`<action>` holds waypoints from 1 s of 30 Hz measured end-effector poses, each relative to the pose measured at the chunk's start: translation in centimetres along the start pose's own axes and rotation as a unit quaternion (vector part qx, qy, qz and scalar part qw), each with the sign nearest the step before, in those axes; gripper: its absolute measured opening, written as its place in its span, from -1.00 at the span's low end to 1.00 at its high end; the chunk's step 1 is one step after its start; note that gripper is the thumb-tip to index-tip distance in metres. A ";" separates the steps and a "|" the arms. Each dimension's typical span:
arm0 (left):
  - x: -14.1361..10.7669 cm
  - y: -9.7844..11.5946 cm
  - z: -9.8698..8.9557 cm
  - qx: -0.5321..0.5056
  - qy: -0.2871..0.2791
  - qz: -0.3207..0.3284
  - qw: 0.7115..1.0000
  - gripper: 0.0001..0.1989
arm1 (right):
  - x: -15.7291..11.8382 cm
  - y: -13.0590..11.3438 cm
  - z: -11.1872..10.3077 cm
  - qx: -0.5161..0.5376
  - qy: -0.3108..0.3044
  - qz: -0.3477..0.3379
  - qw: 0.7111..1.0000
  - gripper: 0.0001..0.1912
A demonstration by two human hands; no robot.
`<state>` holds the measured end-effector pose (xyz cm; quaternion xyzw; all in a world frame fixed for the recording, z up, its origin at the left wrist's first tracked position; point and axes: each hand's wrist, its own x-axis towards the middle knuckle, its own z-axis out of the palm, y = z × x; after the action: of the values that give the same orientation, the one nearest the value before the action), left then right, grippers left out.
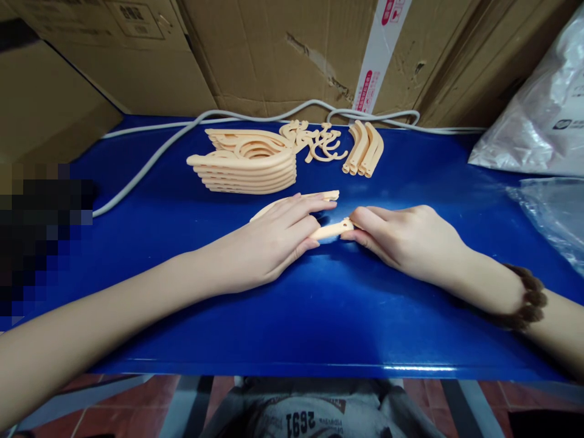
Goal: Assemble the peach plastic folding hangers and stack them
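My left hand [278,243] lies palm down over a cream plastic hanger part [332,230], its fingers wrapped round it. Much of that part is hidden under the palm; a bar with a small hole near its end sticks out to the right, and a second arm [332,196] shows above the fingers. At the bar's holed end, my right hand [401,237] pinches with thumb and forefinger. Whether a separate small piece sits between those fingertips is hidden. A dark fuzzy band [529,298] circles my right wrist.
Behind my hands stand a stack of cream hanger parts [246,173], a pile of hooks [326,143] and several short curved arms [365,149]. A white cable [150,176] runs along the back of the blue table [292,328]. Cardboard boxes [274,67] and a plastic bag [533,115] border it.
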<state>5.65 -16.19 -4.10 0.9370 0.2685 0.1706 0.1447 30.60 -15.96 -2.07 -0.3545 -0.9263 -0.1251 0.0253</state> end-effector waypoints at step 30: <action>0.0 -0.1 -0.1 -0.022 -0.012 0.000 1.000 -0.69 | -0.2 -0.4 -0.3 -0.039 0.091 -0.035 0.994 -0.60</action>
<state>5.64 -16.11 -4.05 0.9353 0.2632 0.1655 0.1687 30.51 -16.41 -1.90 -0.3092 -0.9266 -0.1936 0.0914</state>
